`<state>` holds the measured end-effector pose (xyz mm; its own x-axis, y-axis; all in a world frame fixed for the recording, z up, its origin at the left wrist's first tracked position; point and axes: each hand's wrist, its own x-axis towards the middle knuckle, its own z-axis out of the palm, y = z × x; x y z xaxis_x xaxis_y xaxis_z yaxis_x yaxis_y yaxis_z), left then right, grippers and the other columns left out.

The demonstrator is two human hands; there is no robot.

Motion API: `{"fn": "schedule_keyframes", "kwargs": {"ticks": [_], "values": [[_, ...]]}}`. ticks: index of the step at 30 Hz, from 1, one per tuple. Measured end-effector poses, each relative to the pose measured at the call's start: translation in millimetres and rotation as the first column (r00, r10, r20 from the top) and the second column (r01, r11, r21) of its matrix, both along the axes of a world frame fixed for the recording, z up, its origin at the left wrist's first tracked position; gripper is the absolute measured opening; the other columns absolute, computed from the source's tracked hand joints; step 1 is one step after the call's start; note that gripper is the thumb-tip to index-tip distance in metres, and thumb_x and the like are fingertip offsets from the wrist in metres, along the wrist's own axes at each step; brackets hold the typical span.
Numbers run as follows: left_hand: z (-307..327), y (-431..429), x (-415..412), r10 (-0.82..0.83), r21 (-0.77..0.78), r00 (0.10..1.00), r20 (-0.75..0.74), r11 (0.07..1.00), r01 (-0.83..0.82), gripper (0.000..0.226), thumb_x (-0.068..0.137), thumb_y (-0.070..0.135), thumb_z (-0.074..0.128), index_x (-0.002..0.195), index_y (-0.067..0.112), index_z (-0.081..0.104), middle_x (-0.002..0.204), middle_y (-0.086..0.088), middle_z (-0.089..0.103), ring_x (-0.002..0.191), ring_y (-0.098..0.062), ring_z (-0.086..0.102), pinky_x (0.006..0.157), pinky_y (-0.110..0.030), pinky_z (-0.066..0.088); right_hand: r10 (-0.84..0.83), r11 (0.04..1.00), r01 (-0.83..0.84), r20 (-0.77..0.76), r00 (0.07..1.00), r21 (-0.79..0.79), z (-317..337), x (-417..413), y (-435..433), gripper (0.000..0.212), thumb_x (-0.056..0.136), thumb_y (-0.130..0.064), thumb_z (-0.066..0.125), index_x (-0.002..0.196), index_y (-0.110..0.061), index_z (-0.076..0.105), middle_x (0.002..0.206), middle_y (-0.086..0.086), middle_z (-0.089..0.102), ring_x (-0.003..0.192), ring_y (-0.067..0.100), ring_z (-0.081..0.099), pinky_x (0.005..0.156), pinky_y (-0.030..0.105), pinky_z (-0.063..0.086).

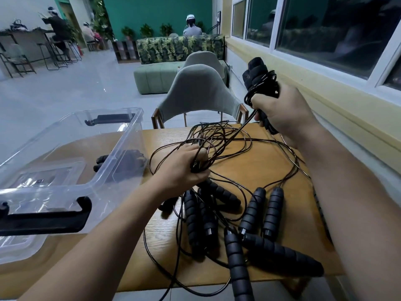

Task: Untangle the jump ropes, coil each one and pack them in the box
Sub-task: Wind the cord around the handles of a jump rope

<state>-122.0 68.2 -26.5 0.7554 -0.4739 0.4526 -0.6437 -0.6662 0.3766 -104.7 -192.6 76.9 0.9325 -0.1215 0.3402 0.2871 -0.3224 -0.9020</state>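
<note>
A tangle of thin black cords spreads over the wooden table, with several black foam-handled jump rope handles lying near the front edge. My right hand is raised above the table's far right and grips a pair of handles with cord wound round them. My left hand is low in the middle of the tangle, its fingers curled round a bunch of cords. A clear plastic box with black latches stands at the left; a coiled rope shows through its wall.
A grey-green chair stands behind the table. The clear lid with a black latch lies by the box at the left. A yellow wall and window sill run along the right. People sit far off in the room.
</note>
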Motion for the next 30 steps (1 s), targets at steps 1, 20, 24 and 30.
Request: {"fn": "schedule_keyframes", "kwargs": {"ticks": [1, 20, 24, 30], "values": [[2, 1, -1, -0.002, 0.017, 1.000, -0.028, 1.000, 0.002, 0.024, 0.085, 0.019, 0.080, 0.083, 0.020, 0.057, 0.083, 0.013, 0.054, 0.083, -0.004, 0.049, 0.069, -0.019, 0.035, -0.003, 1.000, 0.003, 0.007, 1.000, -0.003, -1, 0, 2, 0.032, 0.085, -0.022, 0.067, 0.115, -0.011, 0.063, 0.077, 0.009, 0.065, 0.057, 0.018, 0.059, 0.049, 0.030, 0.047], [8, 1, -6, 0.133, -0.270, 0.973, -0.190, 0.946, -0.182, 0.020, 0.103, 0.048, 0.057, 0.102, 0.035, 0.071, 0.084, 0.018, 0.075, 0.088, -0.004, 0.071, 0.085, -0.044, 0.057, -0.020, 0.978, 0.012, 0.036, 0.999, 0.207, 11, -9, -7, 0.023, 0.082, -0.013, 0.065, 0.105, -0.014, 0.063, 0.086, 0.013, 0.061, 0.070, 0.027, 0.057, 0.063, 0.042, 0.047], [7, -3, -7, 0.183, -0.449, 0.963, -0.196, 0.856, -0.255, 0.014, 0.106, 0.039, 0.057, 0.104, 0.033, 0.070, 0.090, 0.014, 0.079, 0.084, -0.006, 0.073, 0.081, -0.040, 0.057, 0.017, 0.971, -0.021, 0.021, 1.000, 0.239, 11, -11, -7, 0.022, 0.085, -0.009, 0.063, 0.107, -0.010, 0.061, 0.086, 0.015, 0.059, 0.071, 0.028, 0.056, 0.063, 0.041, 0.047], [16, -9, -14, -0.057, -0.750, 0.946, -0.320, 0.625, -0.216, 0.008, 0.106, 0.010, 0.061, 0.110, 0.004, 0.058, 0.097, -0.018, 0.077, 0.048, -0.010, 0.057, 0.050, -0.020, 0.047, 0.014, 0.966, -0.018, 0.018, 1.000, 0.258, 11, -11, -5, 0.018, 0.086, -0.008, 0.063, 0.104, -0.012, 0.060, 0.086, 0.017, 0.058, 0.072, 0.029, 0.056, 0.064, 0.043, 0.046]]}}
